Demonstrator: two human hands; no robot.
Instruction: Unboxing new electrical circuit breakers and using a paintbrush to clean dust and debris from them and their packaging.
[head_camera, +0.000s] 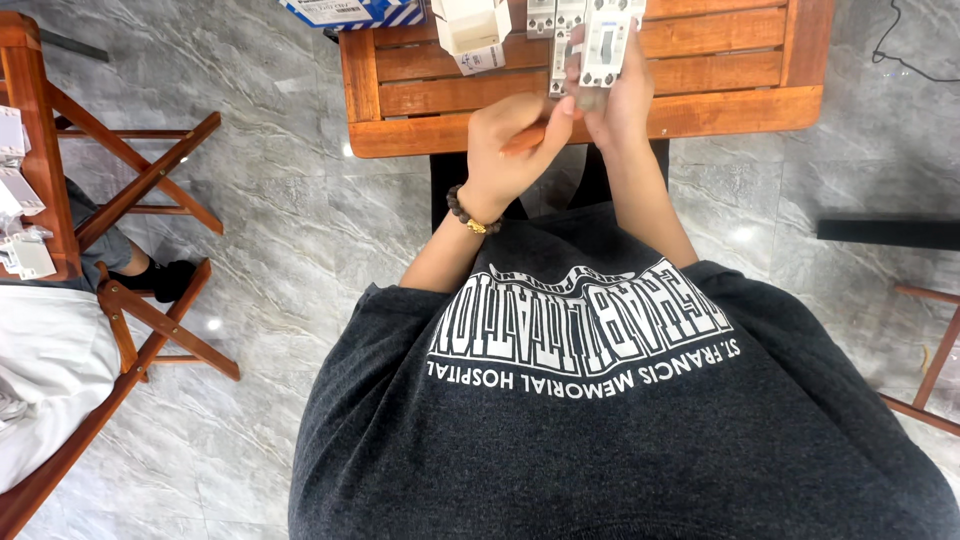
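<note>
My left hand (515, 140), with a bead bracelet on the wrist, is closed around an orange-handled tool (527, 140), most of it hidden in the fist. The tool's end meets the bottom of a white rectangular electrical module (605, 42). My right hand (625, 100) grips that module upright from behind, over the near edge of the wooden slatted table (700, 95). Both hands are close together and touch at the fingertips.
More white modules (548, 20) and an open white carton (470, 30) lie on the table, with a blue-and-white box (350, 12) at its far left corner. A wooden folding stand (60, 190) at the left carries white parts. The floor is grey marble tile.
</note>
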